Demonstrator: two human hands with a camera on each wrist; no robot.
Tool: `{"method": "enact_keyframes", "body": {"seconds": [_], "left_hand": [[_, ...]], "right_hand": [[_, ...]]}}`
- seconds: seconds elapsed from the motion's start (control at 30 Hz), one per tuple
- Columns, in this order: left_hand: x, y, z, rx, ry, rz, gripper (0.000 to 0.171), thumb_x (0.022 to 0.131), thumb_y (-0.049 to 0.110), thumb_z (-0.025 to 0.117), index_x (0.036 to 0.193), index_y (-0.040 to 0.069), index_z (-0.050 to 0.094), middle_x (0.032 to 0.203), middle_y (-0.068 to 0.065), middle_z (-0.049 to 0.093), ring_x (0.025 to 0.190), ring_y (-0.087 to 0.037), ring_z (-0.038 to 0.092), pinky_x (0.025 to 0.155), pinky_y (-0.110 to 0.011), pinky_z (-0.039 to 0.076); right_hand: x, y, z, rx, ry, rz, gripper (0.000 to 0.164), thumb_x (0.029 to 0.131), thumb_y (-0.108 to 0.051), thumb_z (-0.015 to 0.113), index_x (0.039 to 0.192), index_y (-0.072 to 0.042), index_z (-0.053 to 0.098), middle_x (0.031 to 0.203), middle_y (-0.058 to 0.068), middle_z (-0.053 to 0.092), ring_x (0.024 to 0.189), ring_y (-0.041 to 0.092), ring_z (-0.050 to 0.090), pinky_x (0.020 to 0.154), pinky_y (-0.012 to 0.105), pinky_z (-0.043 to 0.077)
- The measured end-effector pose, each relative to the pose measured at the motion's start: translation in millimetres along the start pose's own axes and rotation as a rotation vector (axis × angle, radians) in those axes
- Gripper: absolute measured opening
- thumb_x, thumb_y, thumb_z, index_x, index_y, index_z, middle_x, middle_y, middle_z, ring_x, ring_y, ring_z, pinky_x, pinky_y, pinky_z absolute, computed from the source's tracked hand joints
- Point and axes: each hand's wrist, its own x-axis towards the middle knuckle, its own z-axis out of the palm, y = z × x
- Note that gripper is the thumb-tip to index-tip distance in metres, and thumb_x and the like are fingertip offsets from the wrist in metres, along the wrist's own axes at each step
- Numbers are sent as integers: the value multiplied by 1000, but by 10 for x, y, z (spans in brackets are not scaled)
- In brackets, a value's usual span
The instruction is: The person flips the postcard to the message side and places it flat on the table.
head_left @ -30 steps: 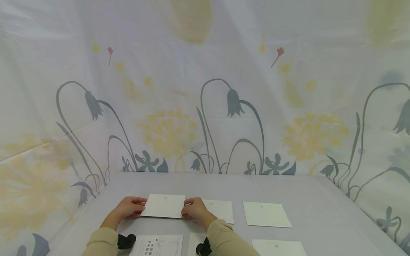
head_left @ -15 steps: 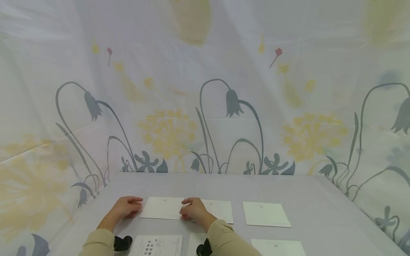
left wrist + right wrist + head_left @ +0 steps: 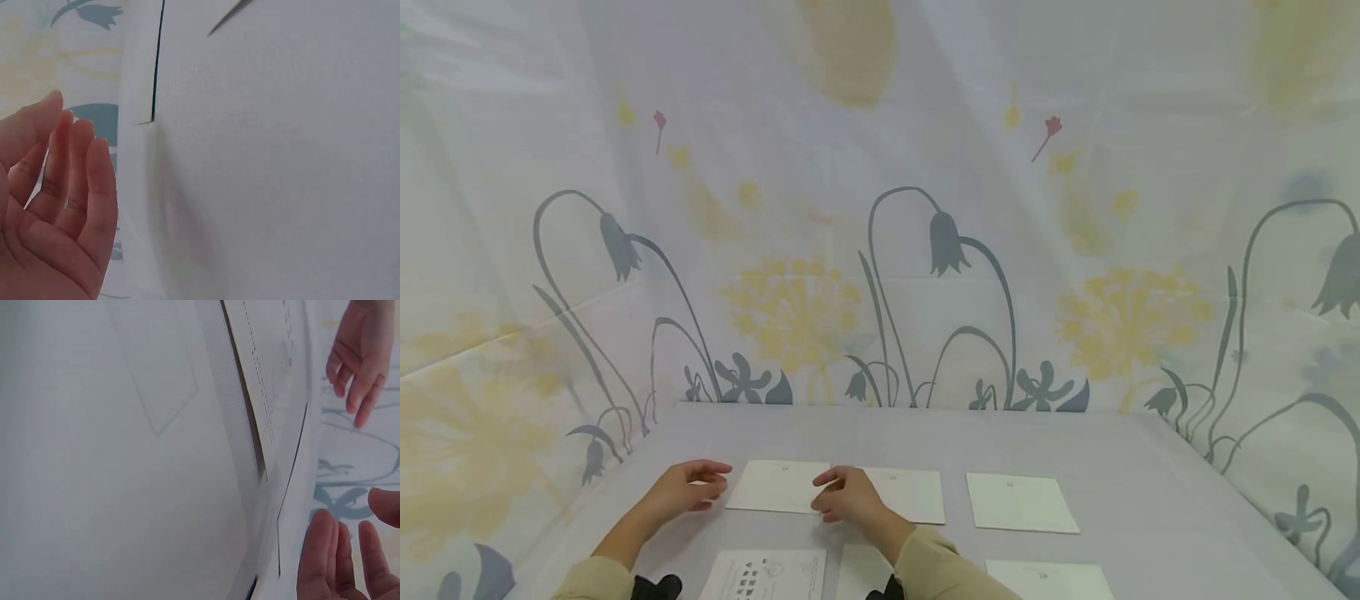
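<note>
A plain white card (image 3: 775, 486) with a tiny mark near its top edge lies flat at the back left of the table. My left hand (image 3: 688, 490) is just off its left side, fingers loosely bent and holding nothing. The left wrist view shows that same hand (image 3: 59, 200) with relaxed fingers and a card corner (image 3: 145, 106) beyond it. Over the card's right end hovers my right hand (image 3: 850, 497), overlapping it in the head view. Its fingers (image 3: 320, 550) are relaxed around nothing in the right wrist view.
Two similar white cards, one in the middle (image 3: 913, 497) and one on the right (image 3: 1022, 503), complete the back row. In front lie a printed card (image 3: 767, 577) with dark characters, a partly hidden pale card (image 3: 859, 568) and another white card (image 3: 1048, 582). A flower-patterned curtain (image 3: 880, 250) stands behind.
Both hands held the back-left card by its sides, slightly raised; it now lies flat, released. The left hand has drawn away leftward, and the right hand has shifted slightly left.
</note>
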Motion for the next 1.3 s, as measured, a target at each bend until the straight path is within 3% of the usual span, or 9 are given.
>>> {"method": "enact_keyframes", "body": {"seconds": [0.13, 0.4, 0.63, 0.8, 0.9, 1.0, 1.1, 1.23, 1.3], "left_hand": [[-81, 18, -32, 27, -43, 33, 36, 86, 11, 66, 115, -8, 57, 97, -8, 62, 86, -20, 59, 72, -35, 54], [-256, 91, -72, 45, -159, 188, 36, 85, 14, 67, 111, -9, 58, 103, -17, 61, 89, -24, 60, 71, -29, 53], [-429, 65, -66, 78, -258, 298, 33, 83, 14, 70, 106, -7, 60, 104, -17, 62, 95, -17, 59, 78, -26, 52], [-526, -2, -63, 159, -318, 434, 25, 81, 16, 72, 102, 5, 64, 110, -12, 59, 103, 0, 50, 84, -28, 49], [-581, -36, -69, 229, -319, 495, 25, 79, 18, 75, 101, 15, 64, 118, -10, 56, 109, 1, 44, 84, -29, 45], [-632, -50, -75, 283, -340, 515, 28, 77, 21, 76, 101, 23, 64, 126, -5, 52, 115, 0, 40, 84, -30, 41], [-654, -66, -75, 293, -396, 502, 29, 76, 22, 77, 101, 25, 63, 132, 0, 46, 117, 2, 34, 86, -40, 39], [-651, -112, -64, 318, -450, 517, 30, 76, 23, 78, 101, 28, 63, 136, 6, 41, 118, 5, 26, 86, -38, 39], [-645, -146, -55, 354, -457, 561, 30, 76, 23, 78, 102, 29, 62, 137, 5, 42, 120, 3, 26, 86, -30, 39]], "right_hand": [[-68, -22, 14, -10, -27, -40, 23, 74, 6, 70, 95, 2, 63, 78, 5, 57, 65, 15, 59, 60, 30, 54], [-253, -95, 15, -84, -85, -109, 21, 71, 5, 72, 90, 0, 63, 83, 5, 59, 72, 14, 54, 60, 27, 49], [-410, -95, 32, -215, -179, -146, 22, 70, -2, 76, 89, -6, 65, 92, -3, 58, 88, 21, 53, 70, 32, 48], [-483, -71, 21, -368, -229, -194, 24, 68, -10, 81, 87, -15, 67, 100, -11, 56, 101, 22, 51, 82, 38, 46], [-510, -44, 7, -466, -269, -265, 27, 65, -14, 83, 86, -18, 68, 100, -13, 56, 100, 16, 51, 85, 34, 44], [-522, -9, -13, -548, -322, -326, 30, 64, -17, 85, 88, -19, 68, 100, -13, 54, 98, 9, 47, 82, 28, 43], [-526, 25, -23, -628, -369, -356, 32, 65, -19, 85, 91, -21, 68, 105, -10, 52, 99, 6, 42, 79, 26, 41], [-532, 41, -20, -716, -413, -372, 31, 68, -23, 83, 95, -23, 68, 111, -4, 51, 105, 8, 40, 82, 29, 40], [-530, 45, -18, -761, -426, -417, 32, 69, -26, 83, 96, -22, 68, 108, -3, 52, 103, 8, 40, 83, 28, 39]]}}
